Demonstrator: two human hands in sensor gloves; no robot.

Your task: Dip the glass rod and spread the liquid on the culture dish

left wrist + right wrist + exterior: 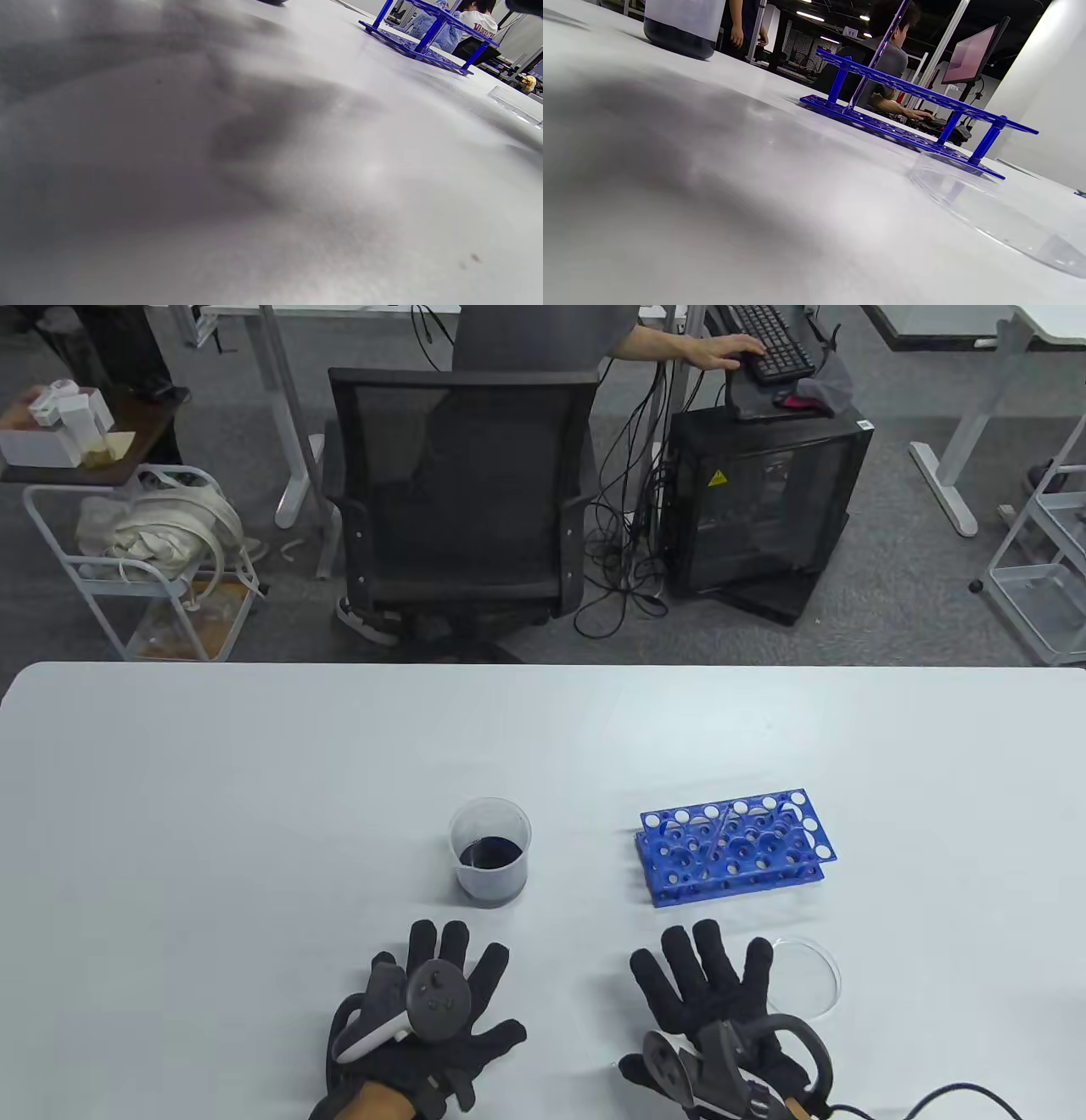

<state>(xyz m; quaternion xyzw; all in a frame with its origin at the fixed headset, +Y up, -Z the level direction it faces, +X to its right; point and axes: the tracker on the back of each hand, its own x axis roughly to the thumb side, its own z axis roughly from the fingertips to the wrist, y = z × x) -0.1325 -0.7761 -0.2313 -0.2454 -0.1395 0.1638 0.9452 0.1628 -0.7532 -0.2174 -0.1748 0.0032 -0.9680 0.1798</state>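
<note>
A clear beaker (pixel 490 853) with dark blue liquid stands mid-table; its base shows in the right wrist view (pixel 681 25). A glass rod (pixel 715 833) leans in a blue tube rack (pixel 731 845), seen also in the right wrist view (pixel 878 53). The rack also shows in the left wrist view (pixel 424 38) and the right wrist view (pixel 916 114). A clear culture dish (pixel 806 976) lies just right of my right hand; it shows in the right wrist view (pixel 992 207). My left hand (pixel 433 1010) and right hand (pixel 713 993) rest flat on the table, fingers spread, holding nothing.
The white table (pixel 254 814) carries only these items. Beyond its far edge stand a black office chair (pixel 462 492), a computer case (pixel 764 509) and a cart (pixel 161 560). A cable (pixel 950 1099) trails from my right wrist.
</note>
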